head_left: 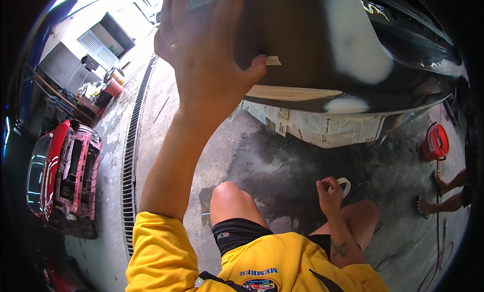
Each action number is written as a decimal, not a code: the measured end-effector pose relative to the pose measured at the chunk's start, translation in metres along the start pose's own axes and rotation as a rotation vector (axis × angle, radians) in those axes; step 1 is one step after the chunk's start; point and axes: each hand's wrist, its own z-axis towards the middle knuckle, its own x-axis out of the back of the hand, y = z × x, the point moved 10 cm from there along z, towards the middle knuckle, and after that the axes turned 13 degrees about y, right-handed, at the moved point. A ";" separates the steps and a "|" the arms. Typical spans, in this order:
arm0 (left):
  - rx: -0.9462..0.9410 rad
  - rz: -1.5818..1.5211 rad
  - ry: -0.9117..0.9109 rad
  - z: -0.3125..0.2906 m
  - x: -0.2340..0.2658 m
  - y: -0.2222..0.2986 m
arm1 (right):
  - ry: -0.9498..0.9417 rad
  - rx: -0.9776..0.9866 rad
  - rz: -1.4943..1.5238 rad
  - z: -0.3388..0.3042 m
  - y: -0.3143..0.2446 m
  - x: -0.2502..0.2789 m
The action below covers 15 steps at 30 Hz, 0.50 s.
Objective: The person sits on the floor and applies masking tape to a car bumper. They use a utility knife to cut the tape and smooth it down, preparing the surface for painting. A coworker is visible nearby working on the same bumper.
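My left hand [212, 55] is raised high, fingers stretched out and spread against the dark car body panel [292, 35]. Its thumb tip touches a short piece of masking tape [273, 60] on that panel; the fingertips run out of view at the top. Low over my right knee, my right hand [330, 191] is closed on a roll of masking tape [347, 186]. Pale whitish patches [355, 45] mark the panel. A long cream strip [295, 93] lies along its lower part, and newspaper sheets [333, 128] hang beneath the edge.
A red bucket [435, 141] stands at the right, near another person's bare feet [426, 206] and a hose [437, 241]. A floor drain grate [132, 156] runs along the left. Beyond it are a red car front section [63, 176] and a pink bucket [113, 88] beside piled clutter.
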 end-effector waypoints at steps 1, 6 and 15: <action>-0.069 0.012 -0.045 0.007 0.001 0.009 | 0.009 -0.003 -0.003 0.001 0.002 0.002; -0.147 0.028 -0.085 0.013 0.025 0.030 | 0.014 -0.026 0.017 0.003 0.008 0.001; 1.217 -0.547 -0.225 -0.094 -0.006 -0.019 | 0.015 -0.054 0.035 0.001 0.012 0.000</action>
